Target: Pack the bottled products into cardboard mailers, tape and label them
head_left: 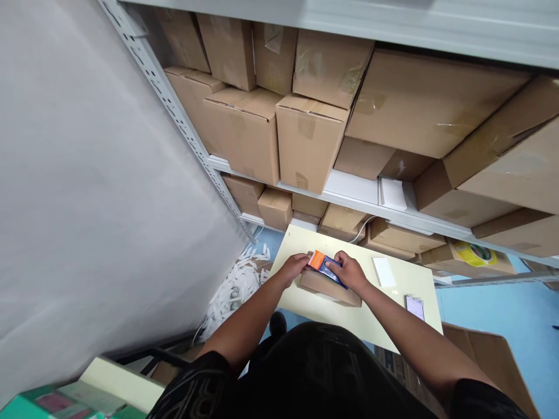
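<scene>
Between my hands is a flat dark-blue packet [334, 274] with an orange end. My right hand [348, 270] grips its right part, thumb lying on top. At the orange end, my left hand [298, 266] pinches the packet's left edge with bent fingers. Below the packet a small brown cardboard box [329, 288] rests on a pale yellow table [293, 244]; whether packet and box touch I cannot tell. The packet's print is too small to read.
A white flat box [384, 272] and a phone [414, 306] lie on the table's right side. Shelves [349, 186] packed with cardboard boxes [310, 139] rise beyond it. Yellow tape [476, 254] sits at right. White strips [238, 285] pile on the floor, left. An open carton [489, 355] stands lower right.
</scene>
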Motion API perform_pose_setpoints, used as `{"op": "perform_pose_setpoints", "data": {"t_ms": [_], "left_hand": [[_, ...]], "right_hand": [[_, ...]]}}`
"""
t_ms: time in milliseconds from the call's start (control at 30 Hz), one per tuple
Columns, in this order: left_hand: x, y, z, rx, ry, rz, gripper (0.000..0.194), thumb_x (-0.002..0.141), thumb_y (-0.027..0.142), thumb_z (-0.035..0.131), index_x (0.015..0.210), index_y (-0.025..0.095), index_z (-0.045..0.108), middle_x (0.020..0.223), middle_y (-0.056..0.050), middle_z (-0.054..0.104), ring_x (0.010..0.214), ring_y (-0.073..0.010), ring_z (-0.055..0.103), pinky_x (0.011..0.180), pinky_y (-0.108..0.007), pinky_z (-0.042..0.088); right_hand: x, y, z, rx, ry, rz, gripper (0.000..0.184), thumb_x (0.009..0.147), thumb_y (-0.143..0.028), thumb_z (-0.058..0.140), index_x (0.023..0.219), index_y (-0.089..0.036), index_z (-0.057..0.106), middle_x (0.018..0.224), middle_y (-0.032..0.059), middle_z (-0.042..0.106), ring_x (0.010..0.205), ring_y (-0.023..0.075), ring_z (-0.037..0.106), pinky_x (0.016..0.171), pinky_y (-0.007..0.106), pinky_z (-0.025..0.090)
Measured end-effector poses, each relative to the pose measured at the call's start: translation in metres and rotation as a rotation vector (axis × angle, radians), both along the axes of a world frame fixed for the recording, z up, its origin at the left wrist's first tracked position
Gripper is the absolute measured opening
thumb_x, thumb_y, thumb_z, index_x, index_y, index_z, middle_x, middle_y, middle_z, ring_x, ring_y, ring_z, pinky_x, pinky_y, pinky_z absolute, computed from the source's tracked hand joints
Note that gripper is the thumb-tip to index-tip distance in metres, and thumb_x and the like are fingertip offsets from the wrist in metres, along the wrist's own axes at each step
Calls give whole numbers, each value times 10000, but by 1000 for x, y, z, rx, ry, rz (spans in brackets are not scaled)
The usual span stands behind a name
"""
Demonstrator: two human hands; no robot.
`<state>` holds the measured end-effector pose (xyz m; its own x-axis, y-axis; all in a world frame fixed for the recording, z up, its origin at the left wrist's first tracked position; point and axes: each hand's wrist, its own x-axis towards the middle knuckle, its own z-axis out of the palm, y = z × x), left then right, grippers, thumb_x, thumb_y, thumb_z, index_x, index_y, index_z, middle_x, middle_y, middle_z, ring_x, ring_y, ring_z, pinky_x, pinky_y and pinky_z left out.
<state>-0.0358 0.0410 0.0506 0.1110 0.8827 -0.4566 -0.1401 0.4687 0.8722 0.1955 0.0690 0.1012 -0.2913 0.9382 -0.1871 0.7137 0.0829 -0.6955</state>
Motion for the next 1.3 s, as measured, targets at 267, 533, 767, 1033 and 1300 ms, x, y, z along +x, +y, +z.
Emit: {"op": "perform_pose_setpoints", "data": {"t_ms": [267, 533, 767, 1033, 1300], "left_hand": [[1, 3, -10, -76, -51, 66, 380, 701, 490, 788, 826, 151, 669, 664, 16, 603, 570, -89, 502, 603, -235, 390], [1, 0, -22, -80, 113, 100, 264, 768, 417, 725, 779, 159, 674, 625, 13, 595, 567, -106, 508, 589, -238, 393], [-3, -7, -33, -52, 124, 155, 179, 818, 331, 647, 813, 156, 681, 656, 4, 625, 590, -121, 539, 608, -249, 431], [-50, -11, -45, -36, 384, 195, 157, 846, 248, 602, 885, 163, 728, 762, -27, 710, 668, -150, 620, 637, -253, 474], [-17, -18, -72, 92, 678, 62, 192, 936, 267, 569, 864, 198, 732, 873, -53, 754, 898, -211, 685, 853, -313, 504]], "right_hand": [[-5, 10, 8, -25, -89, 72, 340, 865, -576, 629, 834, -256, 516, 681, -51, 587, 648, 162, 534, 604, 250, 331], [-17, 17, 18, -40, -259, 113, 359, 888, -594, 649, 849, -251, 552, 701, -22, 622, 653, 170, 538, 590, 258, 279], [-23, 20, 27, -69, -391, 189, 430, 900, -670, 625, 917, -242, 587, 759, 17, 645, 653, 174, 530, 581, 265, 258], [9, 28, 26, -108, -461, 151, 415, 891, -649, 641, 869, -237, 602, 757, 19, 660, 656, 179, 556, 575, 266, 258], [8, 19, 22, -92, -547, 150, 449, 885, -691, 624, 936, -245, 636, 825, 53, 697, 721, 217, 605, 591, 282, 277]]}}
